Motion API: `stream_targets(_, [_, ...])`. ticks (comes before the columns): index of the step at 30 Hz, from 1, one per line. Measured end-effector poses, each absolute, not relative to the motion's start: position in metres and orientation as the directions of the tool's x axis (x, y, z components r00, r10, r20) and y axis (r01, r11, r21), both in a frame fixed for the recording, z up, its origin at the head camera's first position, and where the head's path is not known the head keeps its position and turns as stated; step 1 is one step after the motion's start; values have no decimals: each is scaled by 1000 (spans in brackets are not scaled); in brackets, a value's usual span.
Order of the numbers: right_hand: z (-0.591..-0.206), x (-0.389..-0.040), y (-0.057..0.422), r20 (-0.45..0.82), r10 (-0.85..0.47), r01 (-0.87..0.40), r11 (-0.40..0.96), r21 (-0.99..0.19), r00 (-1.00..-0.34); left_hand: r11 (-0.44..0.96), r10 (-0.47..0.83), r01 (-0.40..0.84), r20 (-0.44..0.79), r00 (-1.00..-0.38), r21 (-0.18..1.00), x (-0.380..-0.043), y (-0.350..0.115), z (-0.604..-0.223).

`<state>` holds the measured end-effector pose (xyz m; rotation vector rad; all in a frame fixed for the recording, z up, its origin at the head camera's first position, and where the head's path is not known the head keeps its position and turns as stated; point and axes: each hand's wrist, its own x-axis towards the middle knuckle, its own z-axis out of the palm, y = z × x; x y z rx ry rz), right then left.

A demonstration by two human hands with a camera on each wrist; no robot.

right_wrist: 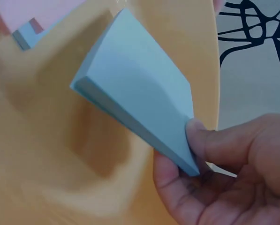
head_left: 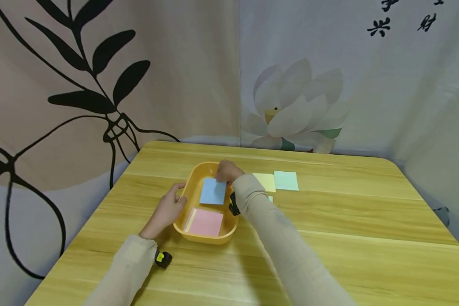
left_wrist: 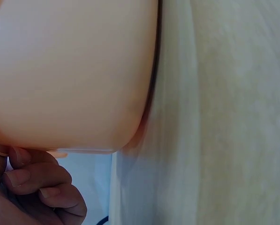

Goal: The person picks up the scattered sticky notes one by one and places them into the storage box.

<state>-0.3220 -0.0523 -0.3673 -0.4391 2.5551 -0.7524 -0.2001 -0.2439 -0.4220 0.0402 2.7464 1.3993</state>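
Note:
My right hand pinches a blue sticky-note pad by its edge, thumb on one face and fingers on the other. In the right wrist view the pad is tilted over the floor of the orange-yellow plastic basin, its shadow below it. My left hand grips the basin's left rim; in the left wrist view its curled fingers sit at the rim beside the outer wall. A pink sticky-note pad lies at the basin's near end, a pale yellow strip along its left edge.
On the wooden table, right of the basin, lie a yellow pad and a mint-green pad. Another green piece is mostly hidden by my right sleeve. A printed curtain hangs behind the table's far edge.

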Motion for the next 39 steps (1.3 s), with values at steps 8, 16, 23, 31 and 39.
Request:
stream_targets(8, [-376,-323,-58,-345,-423,-247,858,-451,-838,601,61,13,-29,-998,799,-198,-241,-423])
stream_targets(16, [-381,-325,-57,-364,-422,-303,890,-339,-830,601,59,18,-22,-998,799,-197,-240,-423])
stream_targets(23, [-379,-326,-57,-379,-416,-305,897,-319,-827,600,61,12,-30,-998,800,-198,-240,-421])
stream_targets(31, [-378,-324,-57,-401,-423,-309,896,-319,-813,598,55,1,-40,-998,801,-197,-240,-420])
stream_targets(39, [-372,-319,-59,-411,-400,-258,897,-359,-819,589,52,3,-34,-998,808,-199,-244,-421])
